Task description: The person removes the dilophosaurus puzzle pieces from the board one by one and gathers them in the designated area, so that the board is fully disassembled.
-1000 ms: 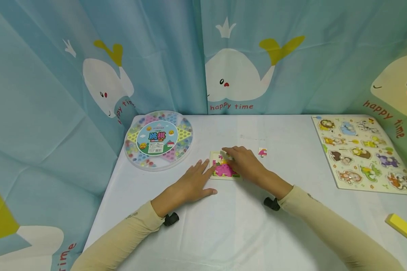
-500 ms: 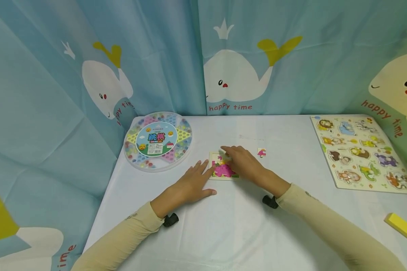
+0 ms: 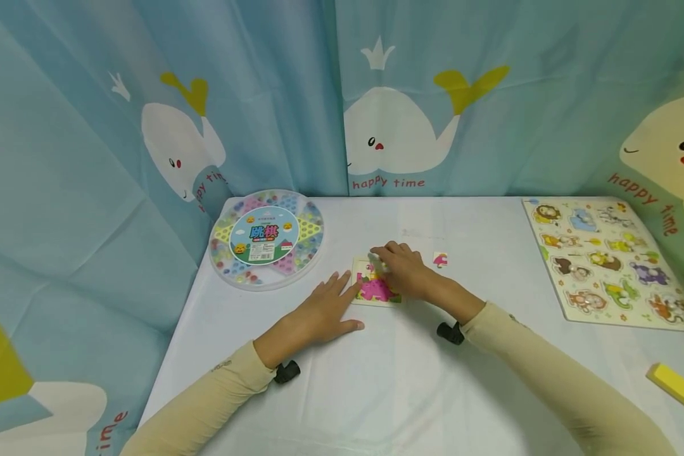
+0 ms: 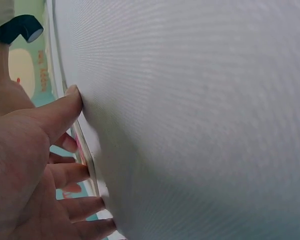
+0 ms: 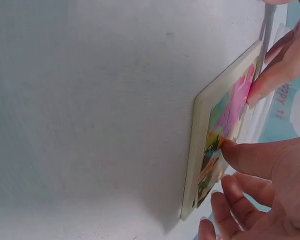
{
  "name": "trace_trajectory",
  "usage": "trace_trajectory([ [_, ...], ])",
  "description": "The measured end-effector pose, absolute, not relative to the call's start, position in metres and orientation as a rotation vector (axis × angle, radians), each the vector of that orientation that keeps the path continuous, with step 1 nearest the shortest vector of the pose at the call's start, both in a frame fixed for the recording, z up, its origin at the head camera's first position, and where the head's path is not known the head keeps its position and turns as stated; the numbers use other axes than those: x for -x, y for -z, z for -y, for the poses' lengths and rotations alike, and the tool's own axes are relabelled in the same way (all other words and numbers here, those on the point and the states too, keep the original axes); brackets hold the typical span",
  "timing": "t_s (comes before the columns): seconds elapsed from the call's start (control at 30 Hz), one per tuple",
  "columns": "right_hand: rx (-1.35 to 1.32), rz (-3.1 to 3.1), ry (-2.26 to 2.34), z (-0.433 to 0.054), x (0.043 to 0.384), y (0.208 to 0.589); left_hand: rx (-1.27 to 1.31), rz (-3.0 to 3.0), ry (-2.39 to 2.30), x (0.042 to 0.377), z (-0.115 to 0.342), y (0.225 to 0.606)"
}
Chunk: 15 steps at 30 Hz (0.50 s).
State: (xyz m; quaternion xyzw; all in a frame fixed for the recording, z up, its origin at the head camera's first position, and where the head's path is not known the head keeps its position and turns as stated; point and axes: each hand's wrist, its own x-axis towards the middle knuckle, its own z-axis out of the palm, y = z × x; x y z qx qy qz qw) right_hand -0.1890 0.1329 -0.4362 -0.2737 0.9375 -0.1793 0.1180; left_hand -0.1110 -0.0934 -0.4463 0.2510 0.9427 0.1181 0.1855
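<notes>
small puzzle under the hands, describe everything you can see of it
The small puzzle is a thin, wooden-looking board with a cream frame around pieces showing a pink figure. It lies flat on the white table. The left hand touches its left side; the right hand hides its upper right, thumb on the pieces.

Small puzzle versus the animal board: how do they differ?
The small puzzle is far smaller than the animal board. The small puzzle shows one large pink figure; the animal board shows many separate animals. The left hand and right hand are at the small puzzle, while neither touches the animal board. Both rest on the white table.
</notes>
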Motion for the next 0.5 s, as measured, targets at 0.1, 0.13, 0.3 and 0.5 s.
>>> trace_trajectory([
  [0.1,0.801,-2.738,0.538,-0.133,0.1886,0.4364,-0.7,-2.654,-0.337,0.1102,0.0933,0.4458],
  [0.13,0.797,-2.737,0.55,-0.1332,0.1882,0.4365,-0.7,-2.656,-0.336,0.11,0.0933,0.4458],
  [0.3,0.783,-2.75,0.627,-0.1348,0.1859,0.4386,-0.701,-2.664,-0.33,0.1101,0.0933,0.4466],
  [0.5,0.795,-2.8,0.614,-0.1359,0.1854,0.4399,-0.704,-2.667,-0.319,0.1097,0.0939,0.4464],
])
